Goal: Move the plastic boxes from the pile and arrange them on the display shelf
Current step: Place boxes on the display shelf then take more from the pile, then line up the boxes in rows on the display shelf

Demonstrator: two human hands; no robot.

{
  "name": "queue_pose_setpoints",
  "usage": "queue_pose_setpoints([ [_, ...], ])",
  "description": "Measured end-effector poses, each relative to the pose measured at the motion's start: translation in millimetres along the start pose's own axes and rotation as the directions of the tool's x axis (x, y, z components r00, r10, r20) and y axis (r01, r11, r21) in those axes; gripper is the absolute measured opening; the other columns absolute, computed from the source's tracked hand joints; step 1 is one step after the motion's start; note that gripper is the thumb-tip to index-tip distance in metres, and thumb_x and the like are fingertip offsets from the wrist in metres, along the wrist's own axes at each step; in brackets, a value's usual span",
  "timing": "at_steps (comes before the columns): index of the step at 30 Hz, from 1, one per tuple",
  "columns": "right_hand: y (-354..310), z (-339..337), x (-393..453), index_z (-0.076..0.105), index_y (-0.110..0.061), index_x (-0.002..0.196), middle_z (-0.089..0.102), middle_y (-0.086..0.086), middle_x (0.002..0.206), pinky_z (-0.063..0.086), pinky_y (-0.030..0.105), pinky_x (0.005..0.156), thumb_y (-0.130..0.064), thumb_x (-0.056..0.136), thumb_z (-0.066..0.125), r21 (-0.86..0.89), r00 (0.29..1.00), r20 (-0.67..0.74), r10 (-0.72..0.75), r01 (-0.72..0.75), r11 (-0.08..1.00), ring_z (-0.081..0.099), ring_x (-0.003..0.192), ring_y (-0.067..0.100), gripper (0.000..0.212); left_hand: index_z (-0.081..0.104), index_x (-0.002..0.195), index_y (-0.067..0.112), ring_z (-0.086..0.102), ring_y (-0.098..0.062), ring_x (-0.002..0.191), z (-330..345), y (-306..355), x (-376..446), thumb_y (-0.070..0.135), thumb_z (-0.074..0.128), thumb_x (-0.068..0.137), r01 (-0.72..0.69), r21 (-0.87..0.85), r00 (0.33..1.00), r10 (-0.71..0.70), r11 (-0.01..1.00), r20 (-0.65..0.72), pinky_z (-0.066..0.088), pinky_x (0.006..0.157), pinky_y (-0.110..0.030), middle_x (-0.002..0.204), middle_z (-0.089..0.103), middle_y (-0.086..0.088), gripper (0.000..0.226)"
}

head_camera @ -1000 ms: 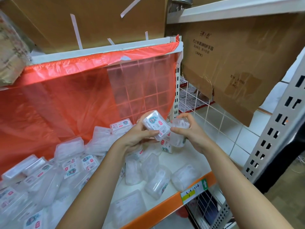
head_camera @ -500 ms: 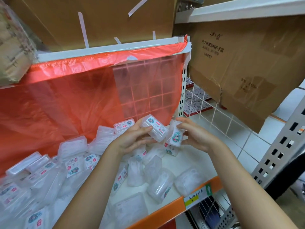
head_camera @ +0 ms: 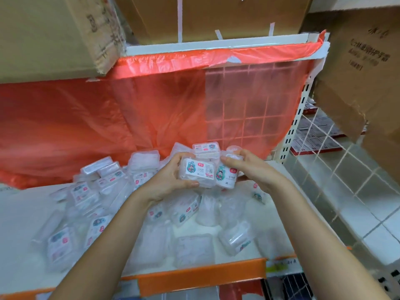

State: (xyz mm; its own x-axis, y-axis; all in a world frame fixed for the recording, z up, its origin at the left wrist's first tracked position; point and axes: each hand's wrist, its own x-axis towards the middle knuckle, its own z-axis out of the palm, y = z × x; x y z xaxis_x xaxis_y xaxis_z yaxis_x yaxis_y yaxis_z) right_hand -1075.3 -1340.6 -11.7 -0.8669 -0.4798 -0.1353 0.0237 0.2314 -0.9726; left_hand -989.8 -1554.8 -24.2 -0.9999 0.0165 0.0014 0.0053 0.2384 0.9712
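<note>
Progress: early, by my reading; almost every plastic box lies loose in the pile [head_camera: 112,204] on the white display shelf [head_camera: 19,217], and no tidy row shows anywhere.
Left hand [head_camera: 166,182]: fingers and thumb curled round a flat rectangular box [head_camera: 198,172], label facing the camera, held above the heap.
Right hand [head_camera: 253,172]: fingers clamped over the top of an upright box [head_camera: 227,175] with a cartoon label, thumb underneath; this box touches the right edge of the one in the left hand.
Behind the hands: another labelled box [head_camera: 205,149] lies on the heap against the red plastic sheet [head_camera: 108,118].
Bare shelf: white surface shows at the far left and at the right rear corner, near the perforated upright [head_camera: 296,126].
Front edge: orange price rail [head_camera: 201,276] with several boxes lying askew just behind it.
Left to do: set the two held boxes down in order, then clear the rest of the heap one pair at a time.
</note>
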Motion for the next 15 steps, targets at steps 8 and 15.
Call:
queue_pose_setpoints([
  [8, -42.9, 125.5, -1.9, 0.051, -0.02, 0.096, 0.065, -0.004, 0.089, 0.055, 0.03, 0.076, -0.045, 0.09, 0.056, -0.063, 0.976, 0.202, -0.086, 0.101, 0.993, 0.062, 0.079, 0.005, 0.025, 0.053, 0.11, 0.025, 0.061, -0.01, 0.107, -81.9, -13.0, -111.2, 0.029, 0.082, 0.059, -0.005, 0.013, 0.947, 0.009, 1.0, -0.322, 0.052, 0.087, -0.03, 0.111, 0.064, 0.01, 0.059],
  [15, -69.3, 278.7, -27.5, 0.05, -0.014, 0.117, 0.063, 0.002, 0.109, 0.051, 0.028, 0.07, -0.053, 0.091, 0.049, -0.127, 0.91, 0.398, -0.115, 0.179, 0.976, 0.06, 0.094, 0.014, 0.047, 0.049, 0.108, 0.025, 0.059, -0.012, 0.108, -168.3, -33.1, -248.6, 0.03, 0.08, 0.062, 0.072, 0.048, 0.868, -0.039, 0.996, -0.495, 0.053, 0.082, -0.028, 0.114, 0.059, 0.001, 0.055],
])
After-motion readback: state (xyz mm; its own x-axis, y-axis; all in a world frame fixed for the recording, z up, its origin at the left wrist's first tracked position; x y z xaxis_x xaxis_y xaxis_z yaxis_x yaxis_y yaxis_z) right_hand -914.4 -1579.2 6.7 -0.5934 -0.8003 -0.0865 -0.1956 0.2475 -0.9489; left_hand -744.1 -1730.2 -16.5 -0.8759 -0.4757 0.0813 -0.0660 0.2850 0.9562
